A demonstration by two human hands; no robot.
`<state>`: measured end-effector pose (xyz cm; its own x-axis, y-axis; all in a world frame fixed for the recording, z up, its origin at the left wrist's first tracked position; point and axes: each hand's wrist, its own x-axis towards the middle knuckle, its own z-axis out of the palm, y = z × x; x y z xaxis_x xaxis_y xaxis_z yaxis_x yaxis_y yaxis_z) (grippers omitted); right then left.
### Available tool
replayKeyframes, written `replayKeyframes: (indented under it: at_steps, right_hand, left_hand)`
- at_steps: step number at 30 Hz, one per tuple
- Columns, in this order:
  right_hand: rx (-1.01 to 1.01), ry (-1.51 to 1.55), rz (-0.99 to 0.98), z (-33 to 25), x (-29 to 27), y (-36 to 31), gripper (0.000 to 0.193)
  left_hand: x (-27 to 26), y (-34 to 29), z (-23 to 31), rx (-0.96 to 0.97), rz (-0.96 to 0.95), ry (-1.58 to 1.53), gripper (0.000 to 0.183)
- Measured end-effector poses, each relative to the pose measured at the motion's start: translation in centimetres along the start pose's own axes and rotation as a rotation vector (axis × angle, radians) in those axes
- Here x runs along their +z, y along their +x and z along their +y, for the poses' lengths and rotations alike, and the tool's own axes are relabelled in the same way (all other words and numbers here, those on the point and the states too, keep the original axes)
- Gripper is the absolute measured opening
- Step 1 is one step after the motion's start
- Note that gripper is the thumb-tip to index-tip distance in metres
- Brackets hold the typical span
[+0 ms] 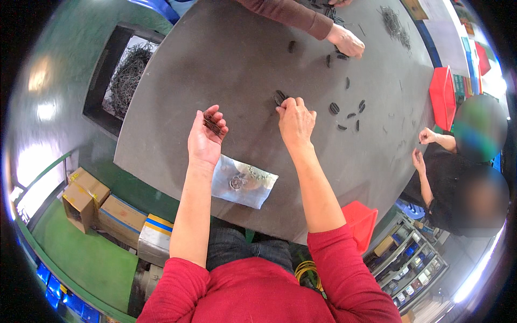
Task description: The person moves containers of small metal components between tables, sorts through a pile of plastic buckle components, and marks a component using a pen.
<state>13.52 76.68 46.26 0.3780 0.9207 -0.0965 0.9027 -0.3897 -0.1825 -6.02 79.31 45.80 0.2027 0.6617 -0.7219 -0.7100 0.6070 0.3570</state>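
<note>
My left hand (207,137) is turned palm up, its fingers curled round several small dark strip-like pieces (211,125). To its right, my right hand (297,121) is closed at the tabletop, thumb and fingertips on dark oval pieces (279,97). How many of them it grips is hidden by the fingers. A clear plastic bag (253,195) lies flat between my forearms, with a small dark coil-like bundle (236,183) showing in it. More dark oval pieces (334,109) are scattered just right of my right hand.
The grey table (177,91) carries a co-worker's hand (346,42) over more dark pieces and a tangle of thin strands (396,27). Red bins (442,99) sit at its right edge. At right another person's hands (428,135) are raised. A black box of strands (129,75) stands left.
</note>
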Motion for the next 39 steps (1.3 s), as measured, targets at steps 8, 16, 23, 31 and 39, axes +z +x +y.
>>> replayKeyframes:
  at_steps: [8,16,23,31,39]
  right_hand:
    - [-0.009,-0.109,-0.463,0.7,-4.9,0.1,0.022]
    - [0.07,-0.045,-0.502,6.2,-8.8,-1.6,0.007]
    - [0.286,0.455,-0.115,10.1,-10.9,-4.6,0.005]
    - [0.262,0.659,0.112,17.8,-8.8,-2.7,0.024]
    - [-0.25,0.547,-0.06,19.3,-4.2,-2.5,0.03]
  left_hand:
    - [2.2,-1.6,-2.8,-0.143,-0.042,0.135,0.033]
    - [6.4,-3.5,-6.3,-0.21,-0.154,0.258,0.033]
    - [8.5,-4.1,-10.2,-0.219,-0.204,0.344,0.034]
    - [12.6,-4.4,-15.5,-0.41,-0.314,0.148,0.034]
    - [15.6,-3.2,-17.6,-0.333,-0.069,0.292,0.029]
